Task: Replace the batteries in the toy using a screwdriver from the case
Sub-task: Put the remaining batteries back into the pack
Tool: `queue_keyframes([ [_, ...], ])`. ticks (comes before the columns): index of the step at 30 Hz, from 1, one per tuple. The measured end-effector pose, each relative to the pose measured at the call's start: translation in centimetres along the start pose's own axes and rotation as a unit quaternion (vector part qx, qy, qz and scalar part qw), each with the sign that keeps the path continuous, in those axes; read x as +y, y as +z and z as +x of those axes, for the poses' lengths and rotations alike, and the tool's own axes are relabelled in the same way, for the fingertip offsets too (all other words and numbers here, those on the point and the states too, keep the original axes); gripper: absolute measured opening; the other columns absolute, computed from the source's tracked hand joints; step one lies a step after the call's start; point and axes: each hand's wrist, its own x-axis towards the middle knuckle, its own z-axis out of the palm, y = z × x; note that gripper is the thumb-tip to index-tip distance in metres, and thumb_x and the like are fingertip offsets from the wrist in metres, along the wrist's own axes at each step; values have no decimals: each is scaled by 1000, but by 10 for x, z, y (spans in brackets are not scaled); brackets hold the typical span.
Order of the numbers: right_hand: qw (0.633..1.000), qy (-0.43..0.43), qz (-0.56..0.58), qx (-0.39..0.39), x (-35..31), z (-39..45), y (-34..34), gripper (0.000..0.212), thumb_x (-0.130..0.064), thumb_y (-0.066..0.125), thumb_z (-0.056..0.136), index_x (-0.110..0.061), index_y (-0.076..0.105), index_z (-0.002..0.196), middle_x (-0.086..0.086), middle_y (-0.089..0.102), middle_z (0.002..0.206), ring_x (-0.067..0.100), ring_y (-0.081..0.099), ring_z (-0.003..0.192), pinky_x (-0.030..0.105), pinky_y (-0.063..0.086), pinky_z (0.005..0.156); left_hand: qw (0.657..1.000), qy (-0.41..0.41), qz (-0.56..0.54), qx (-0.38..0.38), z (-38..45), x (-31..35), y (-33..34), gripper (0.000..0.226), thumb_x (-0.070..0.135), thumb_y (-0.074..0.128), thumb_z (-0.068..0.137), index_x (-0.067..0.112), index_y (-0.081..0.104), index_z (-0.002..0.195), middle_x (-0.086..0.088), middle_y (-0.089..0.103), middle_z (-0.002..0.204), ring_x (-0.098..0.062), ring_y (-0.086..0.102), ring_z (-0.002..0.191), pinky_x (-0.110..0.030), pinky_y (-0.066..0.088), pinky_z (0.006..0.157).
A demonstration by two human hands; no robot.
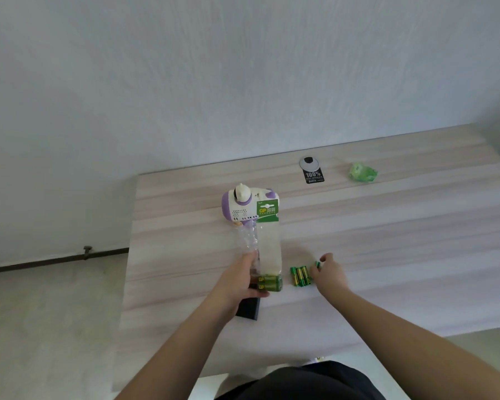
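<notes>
Against a pale wall, wood-grain table point(387, 241) (streaky) bears toy point(244, 207).

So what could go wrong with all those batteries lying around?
1. The loose batteries lie side by side on the table; the right hand, pinching another one beside them, might nudge them and they could roll.
2. The left hand grips the long battery pack low down, so the batteries still inside might drop out.
3. The pack's top overlaps the toy and could bump it.
</notes>
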Motion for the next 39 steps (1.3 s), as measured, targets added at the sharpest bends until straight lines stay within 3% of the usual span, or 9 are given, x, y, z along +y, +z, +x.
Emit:
queue_keyframes([
  [9,998,-10,-49,-32,4,9,-20,31,-19,56,90,-13,46,119,9,57,96,26,57,78,31,45,58,999,36,22,-22,0,18,10,28,38,38,100,22,58,113,-13,66,108,-32,67,100,-46,58,81],
  [16,963,-103,249,-4,-8,-33,-76,12,-19,65,87,-26,58,94,2,70,87,21,68,79,43,56,76,997,64,28,-32,7,22,35,33,38,34,100,16,54,117,-24,58,120,-29,68,95,-44,57,79],
  [20,917,-197,346,15,-29,-72,-111,16,-14,71,85,-23,60,90,0,71,86,14,68,84,26,53,75,997,70,26,-32,9,24,49,30,39,36,101,19,54,114,-13,62,112,-30,68,97,-38,60,71],
  [24,916,-286,281,-20,-42,-87,-122,26,-9,64,90,-27,67,109,-7,69,98,3,64,90,9,46,79,996,74,34,-27,10,26,61,28,42,34,102,25,55,112,-10,63,109,-30,68,99,-36,58,70],
  [27,932,-249,261,-26,-47,-83,-123,20,-15,55,96,-28,69,102,-9,70,87,-1,64,76,8,46,69,996,73,47,-10,10,26,68,28,40,34,101,24,55,111,-9,63,106,-30,68,96,-35,58,68],
  [31,926,-169,331,-71,-43,-78,-121,34,-25,38,103,-12,68,94,0,66,67,11,52,56,23,43,56,995,78,65,-4,10,25,71,28,38,31,102,24,54,111,-10,63,108,-29,68,97,-36,59,70],
  [35,842,-102,498,-183,-39,-81,-125,30,-24,31,105,-5,54,103,16,70,81,19,54,60,29,45,60,994,84,68,-4,7,23,70,26,36,31,103,23,52,110,-6,62,102,-26,69,92,-34,58,68],
  [37,843,-123,485,-199,-39,-83,-125,25,-22,30,105,-7,49,101,17,73,94,20,61,69,31,48,66,994,81,68,2,7,21,69,26,35,31,103,22,52,111,-5,62,99,-24,69,87,-34,57,67],
  [39,880,-158,418,-161,-38,-83,-122,21,-22,34,104,-11,52,101,6,73,100,16,64,81,30,49,72,995,76,66,4,6,18,68,26,35,33,103,21,53,112,-5,61,100,-23,69,86,-33,56,65],
])
